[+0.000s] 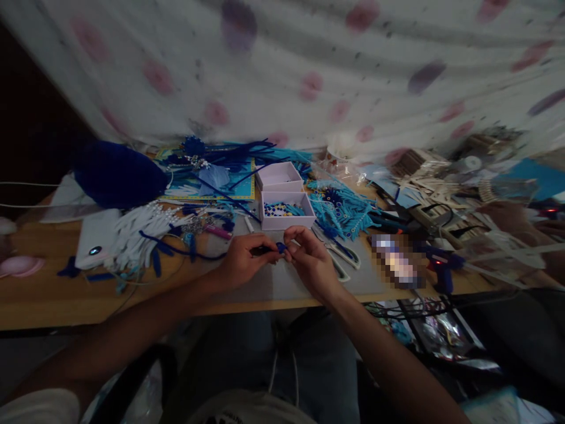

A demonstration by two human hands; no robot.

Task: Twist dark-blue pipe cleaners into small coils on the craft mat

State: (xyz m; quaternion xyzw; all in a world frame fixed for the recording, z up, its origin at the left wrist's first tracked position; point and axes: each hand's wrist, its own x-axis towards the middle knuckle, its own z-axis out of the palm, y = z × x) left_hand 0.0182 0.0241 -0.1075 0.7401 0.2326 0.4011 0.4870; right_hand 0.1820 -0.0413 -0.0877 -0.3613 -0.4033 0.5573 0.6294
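Note:
A small dark blue piece [281, 248] is pinched between my two hands above the grey mat. My left hand [247, 259] has its fingers closed on the piece's left side, where a dark strip also shows. From the right, my right hand [311, 259] pinches the same piece with thumb and fingertips. Just beyond the hands stands a white box [288, 221] of blue and yellow beads, with a second white box [279, 176] behind it. Scissors [348, 259] with pale handles lie beside my right hand.
White beaded stems [136, 235] and a dark blue bundle [121, 174] lie at left. Light blue pieces [344, 212] are heaped behind the scissors. A blue glue gun [444, 265] rests at the table's front right edge. Another person's hand [507, 221] is at far right.

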